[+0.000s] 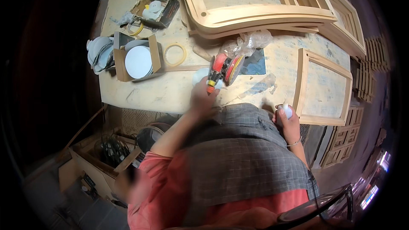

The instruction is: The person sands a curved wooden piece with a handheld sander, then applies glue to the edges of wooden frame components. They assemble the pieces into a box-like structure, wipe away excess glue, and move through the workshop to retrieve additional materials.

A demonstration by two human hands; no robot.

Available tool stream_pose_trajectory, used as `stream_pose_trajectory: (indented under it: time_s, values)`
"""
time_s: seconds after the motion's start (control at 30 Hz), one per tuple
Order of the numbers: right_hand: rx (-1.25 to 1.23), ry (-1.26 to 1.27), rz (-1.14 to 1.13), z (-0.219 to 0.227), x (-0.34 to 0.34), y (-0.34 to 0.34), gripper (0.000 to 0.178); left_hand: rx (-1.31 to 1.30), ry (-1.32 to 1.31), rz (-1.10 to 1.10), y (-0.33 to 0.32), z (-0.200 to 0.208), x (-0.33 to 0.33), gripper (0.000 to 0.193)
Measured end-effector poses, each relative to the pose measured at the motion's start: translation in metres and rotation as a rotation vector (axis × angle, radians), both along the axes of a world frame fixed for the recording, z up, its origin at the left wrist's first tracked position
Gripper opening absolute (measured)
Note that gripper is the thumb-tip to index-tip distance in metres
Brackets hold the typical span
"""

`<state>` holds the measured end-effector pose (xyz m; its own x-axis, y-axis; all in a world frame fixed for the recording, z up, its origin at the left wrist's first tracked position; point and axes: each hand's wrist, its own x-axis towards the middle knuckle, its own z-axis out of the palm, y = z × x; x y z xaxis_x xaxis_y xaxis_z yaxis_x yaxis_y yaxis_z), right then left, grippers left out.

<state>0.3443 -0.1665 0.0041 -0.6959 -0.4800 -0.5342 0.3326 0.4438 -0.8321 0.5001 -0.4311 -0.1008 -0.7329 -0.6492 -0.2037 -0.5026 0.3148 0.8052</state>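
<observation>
A red and black sander point(220, 64) lies on its side on the worktable, its round pad facing right. My left hand point(203, 97) is at the sander's yellow and orange rear end; motion smears its fingers, so its grip is unclear. Beneath the sander and that hand, a pale sanding disc point(200, 76) shows in part. In my right hand point(289, 124), by the table's front edge, is a small white bottle point(288, 111) with a narrow nozzle pointing up. My fingers wrap around it. Just right of this hand lies a small wooden frame point(301, 85).
Large wooden frames point(255, 13) are stacked at the back. On the left are an open box point(155, 55) of round discs, a tape roll point(183, 54) and a torn box point(170, 12). Crumpled clear plastic point(251, 42) touches the sander. Below left, a wooden crate point(96, 168) holds cables.
</observation>
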Motion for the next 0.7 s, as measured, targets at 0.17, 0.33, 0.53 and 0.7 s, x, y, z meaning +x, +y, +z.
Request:
stream_pose_trajectory:
  time_s: [0.17, 0.33, 0.53, 0.7]
  values:
    - [-0.051, -0.014, 0.063, 0.003, -0.010, -0.004, 0.035, 0.212, -0.032, 0.018, 0.000, 0.011, -0.019, 0.040]
    - [-0.070, -0.036, 0.127, 0.000, -0.019, -0.011, 0.036, 0.240, 0.043, -0.076, 0.003, 0.008, -0.012, 0.036]
    - [-0.025, 0.048, 0.323, 0.007, -0.030, -0.034, 0.040, -0.110, 0.093, -0.115, -0.025, 0.013, 0.015, 0.030]
    - [-0.129, 0.041, 0.382, 0.006, -0.036, -0.051, 0.050, -0.495, 0.224, 0.177, -0.092, 0.086, 0.025, 0.011]
